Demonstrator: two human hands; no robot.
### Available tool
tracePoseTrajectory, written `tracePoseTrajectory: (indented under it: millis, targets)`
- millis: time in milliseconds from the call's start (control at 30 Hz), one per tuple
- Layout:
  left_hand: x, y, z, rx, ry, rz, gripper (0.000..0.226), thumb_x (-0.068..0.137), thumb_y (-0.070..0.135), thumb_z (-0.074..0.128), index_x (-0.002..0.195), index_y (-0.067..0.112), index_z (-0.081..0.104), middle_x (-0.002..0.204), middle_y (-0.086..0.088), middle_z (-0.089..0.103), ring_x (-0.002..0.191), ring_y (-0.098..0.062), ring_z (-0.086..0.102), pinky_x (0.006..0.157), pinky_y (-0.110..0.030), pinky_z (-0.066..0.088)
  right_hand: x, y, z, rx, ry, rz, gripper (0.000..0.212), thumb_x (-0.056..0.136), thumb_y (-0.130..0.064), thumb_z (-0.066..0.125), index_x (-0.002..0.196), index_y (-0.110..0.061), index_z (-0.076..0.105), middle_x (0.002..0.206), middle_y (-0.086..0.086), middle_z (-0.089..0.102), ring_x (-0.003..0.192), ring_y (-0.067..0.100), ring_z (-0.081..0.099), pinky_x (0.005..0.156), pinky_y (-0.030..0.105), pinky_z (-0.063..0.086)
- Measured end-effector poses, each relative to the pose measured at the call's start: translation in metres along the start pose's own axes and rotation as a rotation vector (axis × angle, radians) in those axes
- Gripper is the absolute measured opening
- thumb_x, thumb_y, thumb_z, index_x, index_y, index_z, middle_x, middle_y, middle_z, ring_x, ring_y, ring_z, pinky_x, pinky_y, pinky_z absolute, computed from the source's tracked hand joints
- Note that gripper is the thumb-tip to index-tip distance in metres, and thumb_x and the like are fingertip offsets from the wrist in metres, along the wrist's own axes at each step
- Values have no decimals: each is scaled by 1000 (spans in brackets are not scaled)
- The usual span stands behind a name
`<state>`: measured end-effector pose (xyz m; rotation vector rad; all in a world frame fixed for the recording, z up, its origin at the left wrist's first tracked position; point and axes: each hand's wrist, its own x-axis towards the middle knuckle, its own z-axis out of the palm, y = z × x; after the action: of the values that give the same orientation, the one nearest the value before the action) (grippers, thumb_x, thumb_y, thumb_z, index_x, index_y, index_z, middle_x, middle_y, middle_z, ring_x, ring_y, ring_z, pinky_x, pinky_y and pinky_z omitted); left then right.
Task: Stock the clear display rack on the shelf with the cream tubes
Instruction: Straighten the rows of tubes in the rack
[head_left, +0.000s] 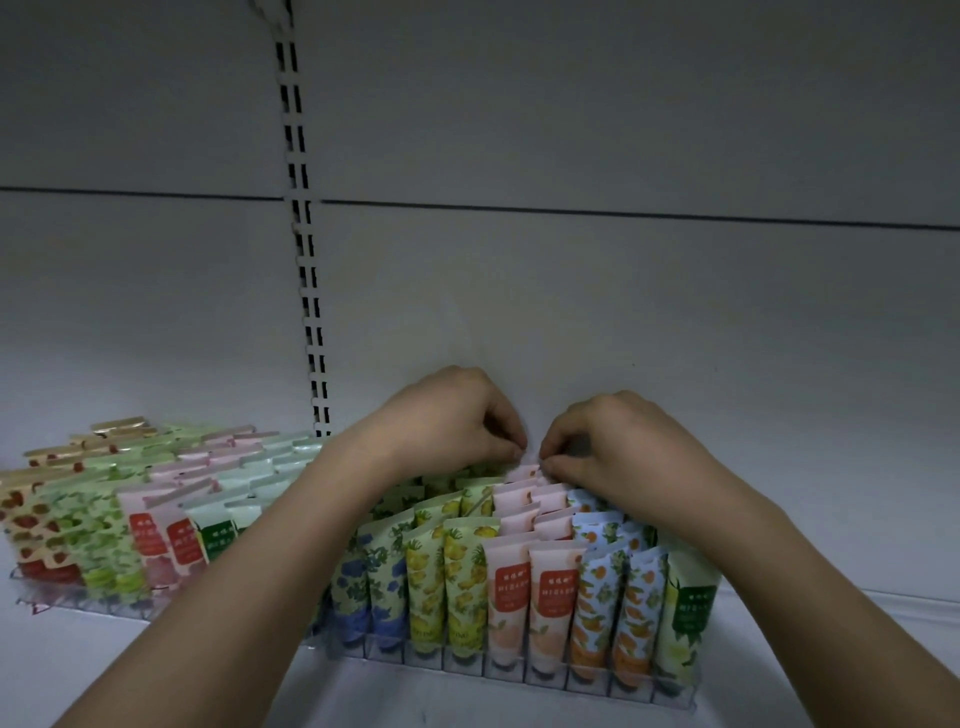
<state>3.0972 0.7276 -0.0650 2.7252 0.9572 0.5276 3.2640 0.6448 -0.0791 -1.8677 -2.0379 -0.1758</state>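
A clear display rack stands on the white shelf, packed with upright cream tubes in rows: blue-flowered, yellow, pink, orange and green ones. Both hands reach over it to the back rows. My left hand and my right hand have curled fingers that meet at the top edge of a pink tube in the rearmost pink row and pinch it. Most of that tube is hidden behind the tubes in front.
A second clear rack, full of red, green and pink tubes, stands to the left. The grey back panel with a slotted upright rises right behind the racks. Bare white shelf lies in front.
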Motion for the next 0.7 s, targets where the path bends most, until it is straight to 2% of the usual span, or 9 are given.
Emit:
tracePoseTrajectory:
  millis: [167,367,500,600,667,700]
  targets:
    - [2,0,7,5,-3,-16,12,80,26,72,90,30,77,86,17,74,79,1,66,80,-32,56,0,-2,3,-25,13,25,12,86,-38,66,92,-31,74,91,-12,69,84,10,63,76,34,54]
    - [2,0,8,-45,-4,-15,12,79,21,72,86,29,78,81,19,73,77,4,65,80,-32,56,0,-1,4,-17,25,37,12,86,-38,66,92,-29,73,91,-12,69,83,10,64,75,34,55]
    - [1,1,3,-85,-20,-5,14,78,15,74,87,24,78,80,15,74,74,6,65,77,-21,55,-1,0,3,7,13,26,11,85,-37,67,92,-30,72,91,-12,69,82,8,63,76,33,54]
    - [-5,3,-12,-134,32,-3,11,78,13,76,84,22,78,76,14,73,68,8,64,62,-4,44,-1,2,-8,106,24,1,9,84,-31,69,92,-31,73,90,-16,70,83,0,62,78,21,51]
    - [-11,5,-22,-156,4,0,8,78,16,77,83,23,78,74,15,72,68,7,63,61,-4,44,-4,-1,-20,184,13,-17,6,84,-27,70,87,-30,74,85,-20,70,80,-7,61,69,8,44]
    - [-14,6,-25,-165,-43,8,6,79,18,77,84,23,78,75,16,73,69,7,64,64,-6,46,-7,-3,-26,215,-11,-28,5,84,-27,71,85,-30,75,82,-20,70,75,-10,59,64,7,42]
